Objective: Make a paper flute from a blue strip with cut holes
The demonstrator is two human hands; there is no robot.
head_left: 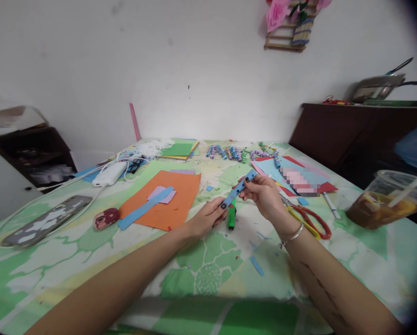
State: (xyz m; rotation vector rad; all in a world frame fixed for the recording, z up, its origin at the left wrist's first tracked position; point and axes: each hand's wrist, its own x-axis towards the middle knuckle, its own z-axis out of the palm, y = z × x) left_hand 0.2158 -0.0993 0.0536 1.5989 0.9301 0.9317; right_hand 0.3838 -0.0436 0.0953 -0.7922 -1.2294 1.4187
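The flower-patterned tabletop (208,279) is spreading beneath the fingers of the left hand (210,215) and right hand (262,193). An orange paper sheet (185,190) is lying left of them; red-and-yellow scissors (325,231) are resting to their right. A plain blue paper strip (142,209) is crossing the sheet, left of the fingers. A dark-spotted blue paper strip (238,189) is slanting between both hands, their fingers pinching it narrowly. A small green object (232,218) is lying just below them.
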